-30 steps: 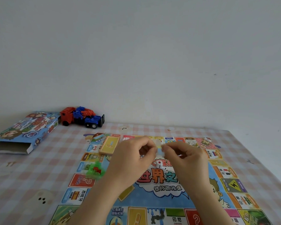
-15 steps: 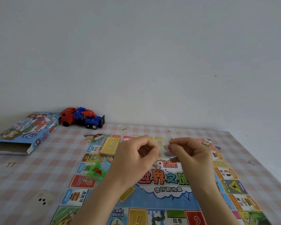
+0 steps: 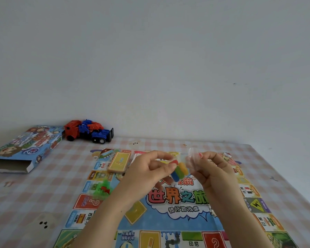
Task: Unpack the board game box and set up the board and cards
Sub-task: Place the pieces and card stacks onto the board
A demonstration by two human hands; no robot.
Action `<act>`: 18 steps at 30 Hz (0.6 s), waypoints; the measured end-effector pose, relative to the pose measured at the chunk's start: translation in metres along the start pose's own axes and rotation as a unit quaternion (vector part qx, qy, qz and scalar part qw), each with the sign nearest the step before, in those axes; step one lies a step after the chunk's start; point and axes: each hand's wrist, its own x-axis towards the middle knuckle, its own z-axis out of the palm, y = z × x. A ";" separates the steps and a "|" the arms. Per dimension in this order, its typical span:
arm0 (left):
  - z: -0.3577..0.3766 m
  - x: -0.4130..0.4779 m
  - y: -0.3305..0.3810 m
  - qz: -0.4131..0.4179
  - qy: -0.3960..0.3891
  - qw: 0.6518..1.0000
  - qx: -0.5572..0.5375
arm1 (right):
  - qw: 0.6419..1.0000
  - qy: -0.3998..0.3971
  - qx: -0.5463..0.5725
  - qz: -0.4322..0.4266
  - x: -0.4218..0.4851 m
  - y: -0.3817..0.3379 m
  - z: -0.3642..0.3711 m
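- Plain pale wall stands behind a table [image 3: 25,203] covered with a pink-and-white checked cloth
- On the cloth the game board [image 3: 177,212] lies unfolded and flat, printed face up, with its near edge running out of view
- Above the middle of the board, the left hand [image 3: 147,173] pinches a short stack of coloured tokens [image 3: 179,170] between thumb and fingertips; red, yellow, green and blue layers show
- Just to the right of it, also above the board, the right hand [image 3: 215,169] has its fingers curled and grips a clear wrapper [image 3: 192,158], which sits just beside the tokens
- A yellow card deck [image 3: 120,162] rests on the board near its far left corner
- Green pieces [image 3: 101,189] with a bit of red among them lie on the board's left edge, too blurred to tell apart
- The game box [image 3: 21,147] lies on the cloth well to the left of the board, its open end towards the person
- A red and blue toy truck [image 3: 89,132] stands beyond the board's far left corner, just beside the box and close to the wall
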 end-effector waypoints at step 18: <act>0.000 0.002 -0.004 0.045 0.079 0.996 0.008 | 0.974 -0.080 -0.210 0.027 0.002 -0.007 -0.010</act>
